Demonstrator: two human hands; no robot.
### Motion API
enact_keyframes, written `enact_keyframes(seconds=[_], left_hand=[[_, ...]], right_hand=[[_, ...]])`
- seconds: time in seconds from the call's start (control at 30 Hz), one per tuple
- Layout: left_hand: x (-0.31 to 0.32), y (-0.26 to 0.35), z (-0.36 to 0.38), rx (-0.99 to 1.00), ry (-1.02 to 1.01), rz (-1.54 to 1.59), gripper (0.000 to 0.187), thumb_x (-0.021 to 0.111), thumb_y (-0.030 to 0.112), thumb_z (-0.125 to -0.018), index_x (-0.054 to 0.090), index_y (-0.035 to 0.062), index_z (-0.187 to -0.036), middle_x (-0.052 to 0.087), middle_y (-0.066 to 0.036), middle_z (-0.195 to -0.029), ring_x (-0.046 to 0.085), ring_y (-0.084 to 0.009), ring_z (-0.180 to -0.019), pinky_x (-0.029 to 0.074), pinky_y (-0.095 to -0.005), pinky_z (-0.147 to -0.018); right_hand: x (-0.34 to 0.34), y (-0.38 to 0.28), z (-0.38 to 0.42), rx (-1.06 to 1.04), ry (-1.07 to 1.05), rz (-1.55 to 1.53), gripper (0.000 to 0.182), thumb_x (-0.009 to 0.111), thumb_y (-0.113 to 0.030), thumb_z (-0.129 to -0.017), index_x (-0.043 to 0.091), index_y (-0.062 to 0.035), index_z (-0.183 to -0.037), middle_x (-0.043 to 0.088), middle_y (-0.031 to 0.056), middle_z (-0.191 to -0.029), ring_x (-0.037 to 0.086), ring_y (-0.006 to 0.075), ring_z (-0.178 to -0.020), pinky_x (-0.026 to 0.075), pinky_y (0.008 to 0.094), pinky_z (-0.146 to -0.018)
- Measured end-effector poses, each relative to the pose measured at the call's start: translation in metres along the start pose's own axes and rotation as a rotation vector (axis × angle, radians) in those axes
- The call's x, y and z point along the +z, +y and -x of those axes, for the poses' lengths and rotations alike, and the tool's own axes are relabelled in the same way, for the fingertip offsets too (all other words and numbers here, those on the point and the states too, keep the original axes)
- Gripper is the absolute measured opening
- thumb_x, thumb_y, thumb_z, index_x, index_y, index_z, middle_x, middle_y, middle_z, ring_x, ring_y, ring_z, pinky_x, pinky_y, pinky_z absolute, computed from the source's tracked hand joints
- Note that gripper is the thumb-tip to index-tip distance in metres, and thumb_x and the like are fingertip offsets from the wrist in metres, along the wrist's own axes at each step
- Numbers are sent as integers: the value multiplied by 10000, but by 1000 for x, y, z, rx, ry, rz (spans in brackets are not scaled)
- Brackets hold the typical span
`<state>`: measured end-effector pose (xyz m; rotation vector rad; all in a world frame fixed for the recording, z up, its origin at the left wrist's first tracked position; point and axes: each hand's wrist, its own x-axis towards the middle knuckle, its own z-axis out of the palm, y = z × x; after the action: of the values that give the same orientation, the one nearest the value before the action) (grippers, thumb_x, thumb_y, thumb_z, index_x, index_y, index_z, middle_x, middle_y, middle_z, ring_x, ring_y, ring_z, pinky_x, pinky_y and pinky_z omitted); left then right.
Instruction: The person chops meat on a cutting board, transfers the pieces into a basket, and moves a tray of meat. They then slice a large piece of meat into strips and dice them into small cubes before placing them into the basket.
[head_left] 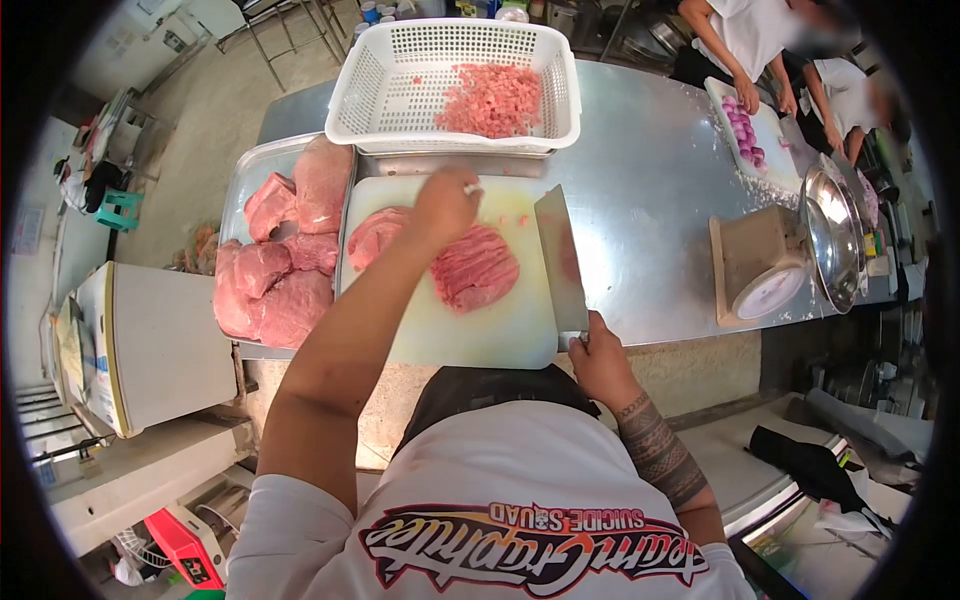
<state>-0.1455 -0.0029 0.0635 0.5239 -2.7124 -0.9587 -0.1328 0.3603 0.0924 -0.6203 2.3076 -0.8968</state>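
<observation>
My right hand (601, 362) grips the handle of a cleaver (562, 262). Its broad blade lies along the right edge of a white cutting board (400, 335). Over the far part of the board is my left hand (446, 208), closed, with a small whitish bit showing at its fingers; what that is I cannot make out. Just below that hand sits a piece of raw meat (475, 270) scored into strips. Another slab of meat (376, 235) lies to its left, partly behind my forearm. A few tiny meat bits rest near the blade.
A metal tray (235, 190) of large raw meat pieces stands left of the board. Beyond it, a white perforated basket (375, 90) holds diced meat (495, 100). To the right is a scale (765, 265) with a metal bowl. Other people work by red onions (742, 135).
</observation>
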Motion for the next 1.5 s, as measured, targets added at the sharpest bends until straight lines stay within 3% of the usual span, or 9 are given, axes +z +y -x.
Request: enact_keyframes(seconds=[0.33,0.47,0.57,0.67,0.8,0.9,1.17,1.3,1.5], left_hand=[[90,35,-12,136,-253,-328,287,765,81,-842,733,24,-1122,695,-221,-1204,698,-396,-1081,577,-469,-949],[55,25,-51,-117,-415,394,267,743,56,-866,752,44,-1133,752,-145,-1118,729,-285,-991,592,-400,-910],[-1,45,-67,-294,11,1147,258,765,145,-939,759,-13,-1143,765,-83,-1028,712,-173,-961,579,-335,-881],[-38,53,-30,-286,283,432,382,724,235,-996,703,-31,-1269,758,-147,-1147,734,-284,-1026,586,-408,-939],[46,30,75,5,257,-238,412,615,340,-1034,735,19,-1262,663,-230,-1395,626,-464,-1256,449,-613,-1093],[84,32,101,-65,230,-529,424,588,291,-1031,659,56,-1377,635,-227,-1411,570,-437,-1336,411,-576,-1152],[67,46,97,-58,51,-496,415,650,293,-955,650,75,-1307,620,-194,-1377,565,-415,-1319,421,-560,-1124],[72,40,92,-75,42,-498,549,764,339,-850,634,72,-1312,605,-196,-1393,550,-424,-1333,408,-560,-1130],[71,38,96,-40,43,-433,433,717,351,-913,665,99,-1260,602,-212,-1412,526,-459,-1341,370,-614,-1135]], right_hand=[[6,19,16,91,7,-140,305,623,-158,-1020,560,49,-1235,718,324,-991,698,527,-964,552,559,-840],[0,26,24,96,-15,-131,314,620,-152,-1022,558,45,-1259,722,320,-991,697,535,-957,551,564,-834],[-5,29,25,103,-50,-85,321,617,-119,-1008,545,64,-1263,719,330,-985,693,545,-958,555,570,-838],[-8,35,21,3,-18,-2,360,611,-85,-990,516,86,-1292,713,348,-985,688,555,-968,557,582,-851],[-9,28,9,-77,6,-5,472,602,-56,-974,444,98,-1392,708,357,-974,689,552,-967,555,597,-849],[-12,25,-6,-113,-27,111,608,590,-41,-972,355,85,-1518,715,336,-955,699,526,-921,558,590,-817],[-36,-48,-4,-203,-169,424,930,596,-18,-928,112,-41,-1723,710,250,-821,706,418,-731,577,525,-712],[-39,-66,9,-225,-235,466,948,599,-16,-908,127,-68,-1728,703,230,-796,702,402,-718,574,518,-699],[-11,-75,-27,-187,-289,461,968,586,-14,-897,115,-109,-1737,704,213,-797,695,399,-710,576,519,-701]])
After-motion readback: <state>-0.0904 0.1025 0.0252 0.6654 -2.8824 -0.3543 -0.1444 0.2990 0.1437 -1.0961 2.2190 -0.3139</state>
